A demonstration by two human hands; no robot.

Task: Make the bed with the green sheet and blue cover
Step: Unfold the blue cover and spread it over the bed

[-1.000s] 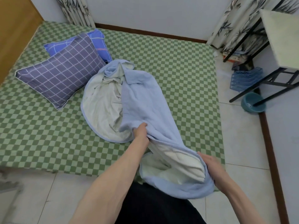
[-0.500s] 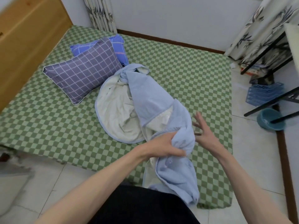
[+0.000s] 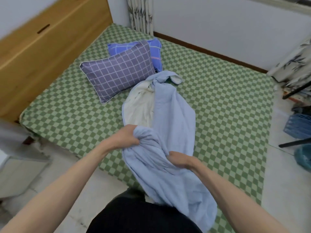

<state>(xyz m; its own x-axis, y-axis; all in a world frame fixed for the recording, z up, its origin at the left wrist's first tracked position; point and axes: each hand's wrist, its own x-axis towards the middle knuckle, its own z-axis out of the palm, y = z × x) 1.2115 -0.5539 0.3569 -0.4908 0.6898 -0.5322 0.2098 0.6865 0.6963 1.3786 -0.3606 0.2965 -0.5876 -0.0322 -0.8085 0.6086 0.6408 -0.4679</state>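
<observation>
A green checked sheet [image 3: 223,98] covers the whole mattress. The light blue cover [image 3: 175,111] with a cream underside lies bunched in a long heap from the bed's middle down over its near edge. My left hand [image 3: 125,137] is clenched on a gathered fold of the cover near the bed's edge. Just right of it and lower, my right hand [image 3: 179,159] grips the same cover. The cover's lower end hangs in front of my body.
A grey checked pillow [image 3: 117,73] leans on a blue pillow [image 3: 155,51] at the bed's far left. A wooden headboard [image 3: 42,39] stands on the left. On the floor at right are a blue basket [image 3: 299,126], black table legs [image 3: 294,143] and curtains [image 3: 292,64].
My right hand, open above the sheet half a second ago, has closed on the cover. The left hand kept its hold and bunched more cloth. The view has shifted right and closer.
</observation>
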